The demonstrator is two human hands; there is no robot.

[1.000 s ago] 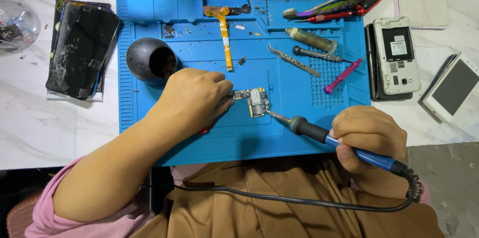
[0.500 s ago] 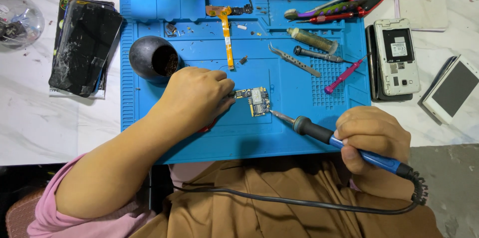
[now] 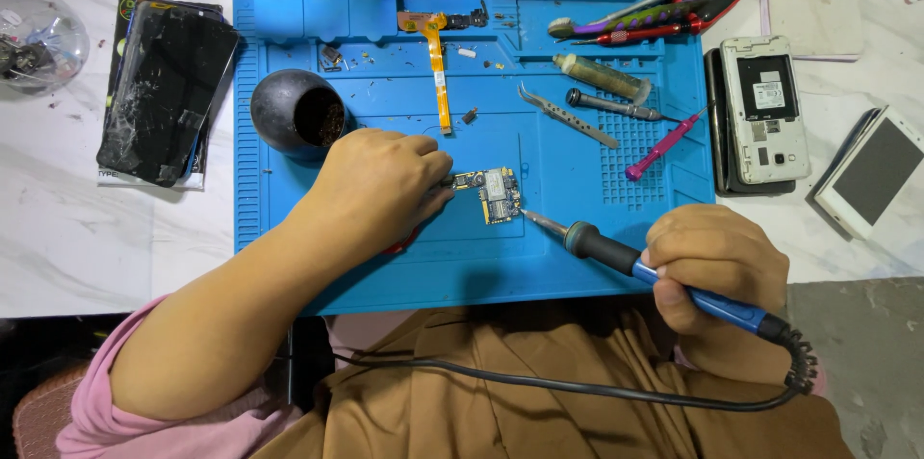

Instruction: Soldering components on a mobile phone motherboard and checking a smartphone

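A small circuit board (image 3: 499, 194) lies on the blue work mat (image 3: 577, 257). My left hand (image 3: 380, 185) rests on the mat just left of the board, its fingertips closed on a thin tool that touches the board's left end. My right hand (image 3: 717, 267) grips a blue-handled soldering iron (image 3: 635, 262). The iron's metal tip sits at the board's lower right corner. Its black cable (image 3: 577, 387) loops across my lap.
A black round pot (image 3: 298, 114) stands left of my hand. An orange flex cable (image 3: 438, 74), tweezers (image 3: 563, 114), a pink screwdriver (image 3: 662, 143) and other tools lie on the mat. A cracked phone screen (image 3: 164, 93) lies at left, opened phones (image 3: 765, 113) at right.
The view has shifted slightly. Both hands and the soldering iron stay at the board, with the iron's tip a little closer to its corner.
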